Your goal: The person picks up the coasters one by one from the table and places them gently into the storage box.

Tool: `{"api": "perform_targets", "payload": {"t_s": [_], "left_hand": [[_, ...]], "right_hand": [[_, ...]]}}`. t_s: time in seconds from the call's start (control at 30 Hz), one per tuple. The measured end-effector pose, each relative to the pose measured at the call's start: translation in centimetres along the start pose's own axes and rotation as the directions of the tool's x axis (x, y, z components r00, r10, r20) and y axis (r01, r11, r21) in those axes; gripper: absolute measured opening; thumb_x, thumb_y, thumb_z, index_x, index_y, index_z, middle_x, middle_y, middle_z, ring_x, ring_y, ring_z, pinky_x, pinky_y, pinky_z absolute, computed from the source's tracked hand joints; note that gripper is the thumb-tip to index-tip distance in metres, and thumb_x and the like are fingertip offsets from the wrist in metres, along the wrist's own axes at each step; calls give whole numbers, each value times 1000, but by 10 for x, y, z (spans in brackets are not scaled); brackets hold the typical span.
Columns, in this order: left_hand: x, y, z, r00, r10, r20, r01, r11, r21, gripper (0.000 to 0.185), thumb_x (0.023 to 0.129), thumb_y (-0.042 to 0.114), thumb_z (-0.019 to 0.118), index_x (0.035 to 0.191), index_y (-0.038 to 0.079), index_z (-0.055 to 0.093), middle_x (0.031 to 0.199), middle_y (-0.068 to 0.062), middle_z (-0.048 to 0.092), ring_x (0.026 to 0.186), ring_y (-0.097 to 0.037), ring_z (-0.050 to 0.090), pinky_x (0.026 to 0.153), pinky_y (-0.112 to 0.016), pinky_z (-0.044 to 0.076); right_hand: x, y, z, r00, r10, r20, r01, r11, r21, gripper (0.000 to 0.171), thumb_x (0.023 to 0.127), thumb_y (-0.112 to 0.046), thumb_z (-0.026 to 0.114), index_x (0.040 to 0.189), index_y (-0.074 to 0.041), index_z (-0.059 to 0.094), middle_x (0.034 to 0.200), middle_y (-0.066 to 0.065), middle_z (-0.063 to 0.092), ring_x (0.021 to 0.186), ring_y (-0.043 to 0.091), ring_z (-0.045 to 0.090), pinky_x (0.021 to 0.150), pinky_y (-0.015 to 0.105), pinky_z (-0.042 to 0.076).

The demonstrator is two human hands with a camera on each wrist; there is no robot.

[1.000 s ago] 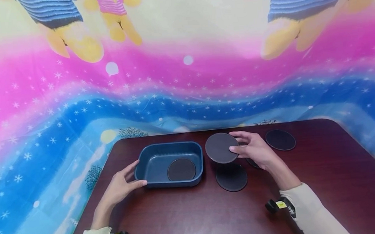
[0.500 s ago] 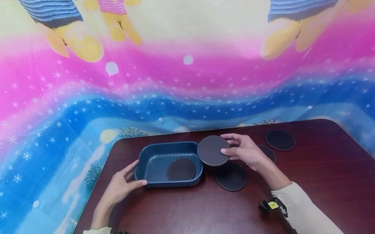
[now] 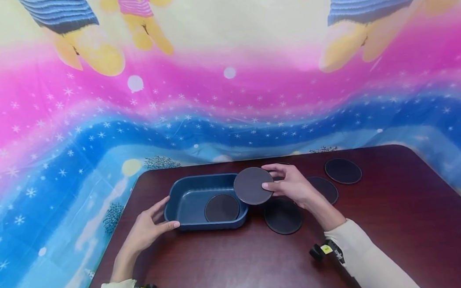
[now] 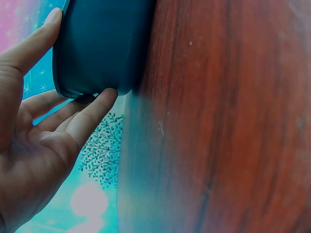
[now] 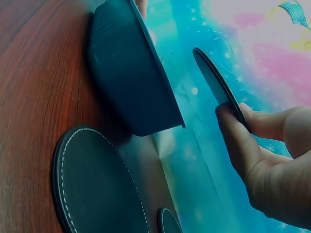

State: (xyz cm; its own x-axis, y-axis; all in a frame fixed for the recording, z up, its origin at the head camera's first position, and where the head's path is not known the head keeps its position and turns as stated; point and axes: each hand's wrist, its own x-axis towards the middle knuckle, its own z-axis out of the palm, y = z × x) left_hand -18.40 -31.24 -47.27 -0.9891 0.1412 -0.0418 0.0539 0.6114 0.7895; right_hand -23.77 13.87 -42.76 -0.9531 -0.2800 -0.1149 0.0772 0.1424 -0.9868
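Head view: blue tray (image 3: 186, 195) holds one coaster (image 3: 221, 207) (flat).

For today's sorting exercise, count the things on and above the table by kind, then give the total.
Round dark coasters: 5 (held, in tray, on table)
Blue trays: 1
Total: 6

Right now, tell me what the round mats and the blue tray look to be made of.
Held coaster: looks like dark leather or faux leather, matte. The coaster on the table shows pale stitching round its rim. Blue tray: probably moulded plastic, smooth with a soft sheen and rounded corners. Table: glossy reddish wood-grain, possibly laminate.
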Motion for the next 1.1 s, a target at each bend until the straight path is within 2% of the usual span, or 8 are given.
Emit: {"api": "perform_targets", "payload": {"t_s": [0.87, 1.1], "left_hand": [[0, -1, 0, 1000, -2, -1, 2, 1000, -15, 96, 91, 41, 87, 169, 15, 37, 167, -24, 46, 151, -44, 49, 106, -52, 59], [-1, 1, 0, 1000, -5, 1, 5, 1000, -15, 92, 93, 35, 86, 169, 15, 37, 167, -24, 45, 151, -45, 48, 106, -53, 59]], "right_hand": [[17, -5, 39, 999, -1, 51, 0, 1000, 16, 60, 98, -1, 76, 154, -5, 56, 134, 27, 68, 93, 20, 80, 84, 40, 68], [24, -1, 51, 998, -3, 70, 3, 1000, 0, 59, 97, -1, 77, 153, -5, 57, 132, 25, 70, 94, 21, 80, 84, 41, 68]]}}
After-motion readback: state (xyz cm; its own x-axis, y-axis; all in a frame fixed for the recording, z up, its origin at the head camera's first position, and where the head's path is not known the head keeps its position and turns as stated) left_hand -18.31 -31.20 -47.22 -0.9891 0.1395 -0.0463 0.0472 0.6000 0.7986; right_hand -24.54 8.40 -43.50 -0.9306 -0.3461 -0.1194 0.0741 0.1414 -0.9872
